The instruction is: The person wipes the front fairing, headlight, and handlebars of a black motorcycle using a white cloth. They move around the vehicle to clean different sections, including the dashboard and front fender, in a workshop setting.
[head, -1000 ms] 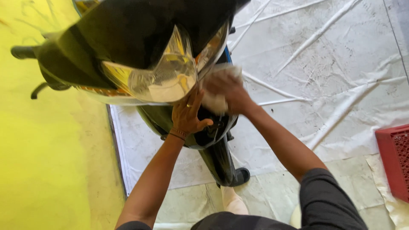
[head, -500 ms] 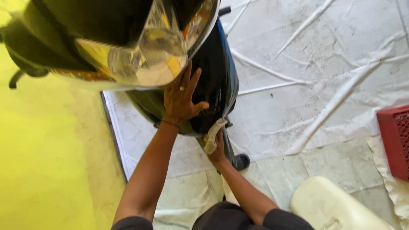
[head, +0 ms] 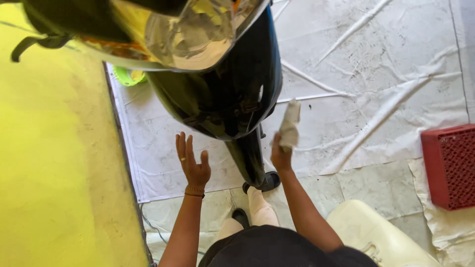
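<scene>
Right hand (head: 281, 157), centre of frame, clenched around a pale rag (head: 289, 124), cloth poking up beside the glossy black scooter front panel (head: 232, 94). Probably soft, light, easily bunched; best gripped wadded in the fist. Left hand (head: 193, 162) released, fingers spread, holding nothing, just below the panel. Headlight lens (head: 190, 32) at upper centre. Red crate (head: 450, 165) at right edge, on a white sheet (head: 376, 84).

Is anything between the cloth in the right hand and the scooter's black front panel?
Nothing visible. The right hand holds the cloth up just beside the black front panel, with only open air between; the left hand is open, below the panel.
</scene>
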